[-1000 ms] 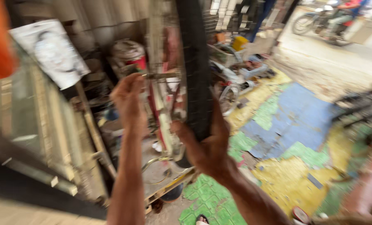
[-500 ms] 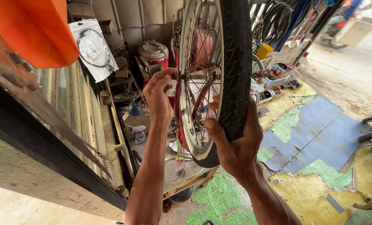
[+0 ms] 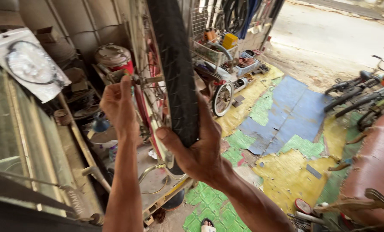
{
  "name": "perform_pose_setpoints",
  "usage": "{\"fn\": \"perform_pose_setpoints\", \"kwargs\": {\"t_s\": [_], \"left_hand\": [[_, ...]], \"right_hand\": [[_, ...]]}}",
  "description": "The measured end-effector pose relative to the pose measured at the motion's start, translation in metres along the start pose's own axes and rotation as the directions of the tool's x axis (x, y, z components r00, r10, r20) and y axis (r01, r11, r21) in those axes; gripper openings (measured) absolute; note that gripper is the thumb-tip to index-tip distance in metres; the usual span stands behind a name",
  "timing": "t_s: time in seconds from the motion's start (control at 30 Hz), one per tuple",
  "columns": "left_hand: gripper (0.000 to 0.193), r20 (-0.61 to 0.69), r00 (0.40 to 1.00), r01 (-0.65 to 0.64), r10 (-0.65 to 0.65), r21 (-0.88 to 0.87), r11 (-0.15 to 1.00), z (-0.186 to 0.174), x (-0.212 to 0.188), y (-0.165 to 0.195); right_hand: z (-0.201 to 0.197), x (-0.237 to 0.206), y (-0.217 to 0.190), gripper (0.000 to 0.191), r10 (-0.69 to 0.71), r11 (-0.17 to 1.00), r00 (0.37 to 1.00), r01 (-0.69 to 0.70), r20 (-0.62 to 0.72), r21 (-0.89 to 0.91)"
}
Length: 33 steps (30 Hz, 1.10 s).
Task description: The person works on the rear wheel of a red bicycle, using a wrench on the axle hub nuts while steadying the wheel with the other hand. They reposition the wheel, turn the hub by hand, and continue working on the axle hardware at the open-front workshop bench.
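A bicycle wheel with a black tyre (image 3: 175, 64) stands upright in front of me, seen almost edge-on. My right hand (image 3: 196, 148) grips the lower part of the tyre, thumb across its tread. My left hand (image 3: 119, 105) is raised at the wheel's hub, fingers closed on the end of the axle (image 3: 147, 80). Thin spokes and a red frame part (image 3: 141, 107) show between my hands.
A glass cabinet (image 3: 11, 141) stands at left with a packaged ring (image 3: 28, 64) on it. A red drum (image 3: 114, 58), a small wheel (image 3: 222, 99), a wire basket of parts (image 3: 213, 47), parked bicycles (image 3: 364, 94) at right and patched green, yellow and blue flooring (image 3: 286, 124) surround me.
The view has swung so the wheel now shows edge-on instead of its spoked face. Both hands keep their hold on axle and tyre.
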<state>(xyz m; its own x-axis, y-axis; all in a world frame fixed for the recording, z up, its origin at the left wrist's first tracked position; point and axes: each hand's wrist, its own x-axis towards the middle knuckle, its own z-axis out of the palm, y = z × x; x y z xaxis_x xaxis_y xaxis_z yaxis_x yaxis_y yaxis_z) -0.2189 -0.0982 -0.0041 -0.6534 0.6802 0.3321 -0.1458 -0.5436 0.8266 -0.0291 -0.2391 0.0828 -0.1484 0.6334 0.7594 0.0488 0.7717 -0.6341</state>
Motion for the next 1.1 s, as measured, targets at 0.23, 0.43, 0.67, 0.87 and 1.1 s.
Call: {"fn": "perform_pose_setpoints", "kwargs": {"t_s": [0.23, 0.43, 0.67, 0.87, 1.1], "left_hand": [[0.013, 0.055, 0.997, -0.043, 0.045, -0.044, 0.998, -0.001, -0.003, 0.003], [0.011, 0.058, 0.998, 0.011, -0.004, -0.127, 0.992, -0.003, -0.02, -0.001], [0.028, 0.048, 0.997, -0.057, 0.061, -0.085, 0.995, -0.005, -0.013, -0.017], [0.028, 0.043, 0.997, -0.048, 0.057, -0.181, 0.982, 0.004, -0.009, -0.014], [0.021, 0.114, 0.986, -0.09, 0.124, -0.264, 0.96, 0.0, -0.011, -0.015]], "right_hand": [[-0.003, 0.002, -0.005, 0.067, 0.099, 0.995, 0.994, -0.099, 0.039, 0.004], [-0.003, 0.003, -0.009, 0.068, 0.104, 0.994, 0.993, -0.105, 0.052, 0.015], [-0.006, 0.004, -0.011, 0.067, 0.164, 0.985, 0.983, -0.168, 0.086, 0.048], [-0.005, 0.005, -0.01, 0.071, 0.096, 0.994, 0.994, -0.098, 0.061, 0.042], [-0.004, 0.002, -0.007, 0.069, 0.103, 0.993, 0.993, -0.106, 0.054, 0.044]]}}
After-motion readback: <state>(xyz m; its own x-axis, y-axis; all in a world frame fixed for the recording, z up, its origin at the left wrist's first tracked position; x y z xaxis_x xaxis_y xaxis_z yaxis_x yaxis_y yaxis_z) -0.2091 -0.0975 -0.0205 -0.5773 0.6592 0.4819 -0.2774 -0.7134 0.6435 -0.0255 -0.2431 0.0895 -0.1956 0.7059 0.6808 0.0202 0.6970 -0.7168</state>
